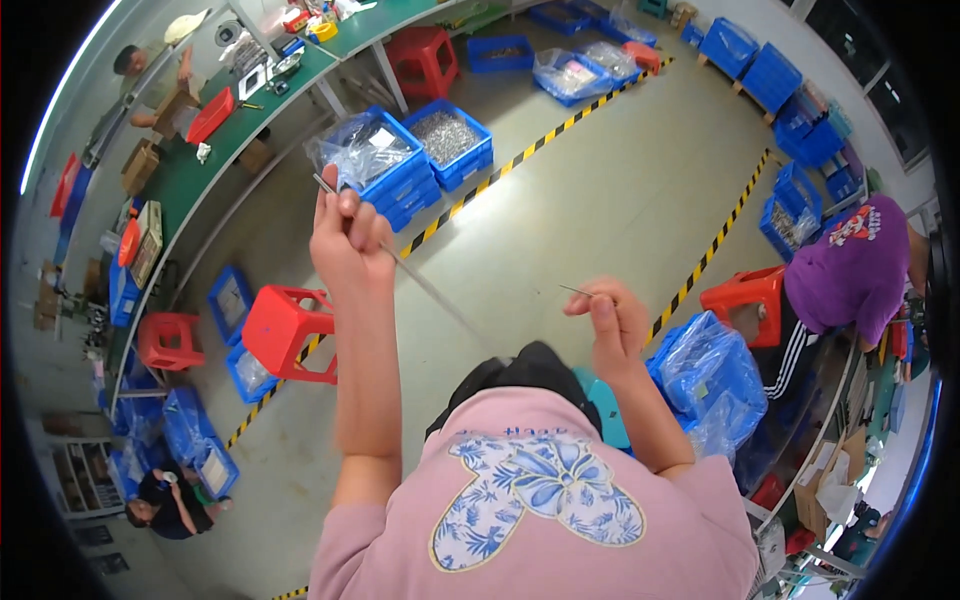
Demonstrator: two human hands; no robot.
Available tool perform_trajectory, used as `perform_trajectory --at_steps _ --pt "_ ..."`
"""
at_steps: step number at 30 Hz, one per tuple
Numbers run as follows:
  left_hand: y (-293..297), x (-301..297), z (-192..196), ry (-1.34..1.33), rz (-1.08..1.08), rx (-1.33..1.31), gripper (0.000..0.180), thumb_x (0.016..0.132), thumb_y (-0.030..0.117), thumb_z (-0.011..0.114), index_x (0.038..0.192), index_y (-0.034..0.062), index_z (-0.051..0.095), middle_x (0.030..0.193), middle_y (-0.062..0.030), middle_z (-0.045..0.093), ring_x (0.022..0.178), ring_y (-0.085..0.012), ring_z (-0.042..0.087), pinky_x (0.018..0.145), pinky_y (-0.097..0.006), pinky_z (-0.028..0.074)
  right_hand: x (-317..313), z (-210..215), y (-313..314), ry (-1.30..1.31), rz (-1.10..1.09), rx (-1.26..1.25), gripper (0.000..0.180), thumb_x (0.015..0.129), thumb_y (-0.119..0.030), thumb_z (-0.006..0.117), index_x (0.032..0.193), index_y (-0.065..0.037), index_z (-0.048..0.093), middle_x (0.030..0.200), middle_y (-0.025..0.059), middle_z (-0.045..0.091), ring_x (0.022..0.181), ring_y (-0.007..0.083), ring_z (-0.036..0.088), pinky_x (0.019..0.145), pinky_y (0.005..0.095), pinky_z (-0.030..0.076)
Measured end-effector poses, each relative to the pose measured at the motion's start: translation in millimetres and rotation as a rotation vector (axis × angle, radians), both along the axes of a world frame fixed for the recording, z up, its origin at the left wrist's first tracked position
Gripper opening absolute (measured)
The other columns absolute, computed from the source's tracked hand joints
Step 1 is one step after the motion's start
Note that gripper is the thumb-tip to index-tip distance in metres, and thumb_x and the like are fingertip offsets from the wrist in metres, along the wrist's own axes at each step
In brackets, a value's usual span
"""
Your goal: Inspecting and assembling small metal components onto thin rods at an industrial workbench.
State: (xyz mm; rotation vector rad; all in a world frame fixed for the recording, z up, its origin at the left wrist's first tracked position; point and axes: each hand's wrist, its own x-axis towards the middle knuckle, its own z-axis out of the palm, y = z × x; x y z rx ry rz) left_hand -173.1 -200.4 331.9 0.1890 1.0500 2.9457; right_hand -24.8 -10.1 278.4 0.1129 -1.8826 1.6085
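Note:
My left hand [352, 228] is raised and closed around a long thin metal rod [425, 282]. One short end pokes out above my fingers; the other slants down to the right and blurs over the floor. Lower and to the right, my right hand [612, 322] pinches a thin dark needle-like piece [575, 290] between thumb and forefinger. Its tip points left, apart from the rod. Both hands are in mid-air. Beyond my left hand stands a stack of blue crates [400, 185] topped with clear plastic bags.
A blue crate of small metal parts [445, 135] adjoins the stack. Red stools [285, 330] stand at left. Bagged blue bins [710, 375] sit beside my right arm. A person in purple [850, 265] sits at right. A green bench [230, 130] curves along the left. Striped tape [530, 150] crosses the floor.

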Motion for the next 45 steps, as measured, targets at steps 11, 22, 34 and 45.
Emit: perform_trajectory --at_steps 11,22,34,45 --pt "166 -158 -61 -0.827 -0.207 0.516 0.015 0.084 0.005 0.034 0.085 0.0028 0.049 0.054 0.0015 0.039 0.035 -0.0052 0.025 0.031 -0.018 0.018 -78 -7 99 0.132 -0.051 0.016 0.015 0.084 -0.006 0.041 0.072 -0.001 0.049 0.079 0.0158 0.061 0.063 0.0182 0.061 0.054 0.0237 0.047" --pt "408 -226 -70 -1.080 -0.515 0.366 0.017 0.085 0.007 0.035 0.079 0.0022 0.050 0.052 0.0018 0.040 0.035 -0.0053 0.023 0.031 -0.018 0.017 -130 0 260 0.098 -0.423 0.182 0.008 0.076 -0.001 0.047 0.068 -0.002 0.048 0.078 0.0129 0.061 0.054 0.0192 0.055 0.048 0.0263 0.043" --pt "638 -291 -99 -1.204 -0.755 0.155 0.020 0.085 0.008 0.034 0.078 0.0010 0.051 0.056 0.0008 0.041 0.036 -0.0055 0.022 0.032 -0.018 0.017 -202 -15 406 0.066 -0.790 0.317 0.008 0.069 0.002 0.048 0.076 0.001 0.053 0.072 0.0097 0.060 0.050 0.0183 0.052 0.047 0.0263 0.042" --pt "842 -341 -103 -1.206 -1.006 -0.003 0.021 0.084 0.008 0.032 0.073 0.0015 0.049 0.056 0.0007 0.040 0.036 -0.0058 0.023 0.032 -0.017 0.019 -263 -9 561 -0.040 -1.002 0.290 0.008 0.068 0.000 0.048 0.074 0.000 0.054 0.074 0.0101 0.060 0.054 0.0205 0.054 0.051 0.0283 0.044"
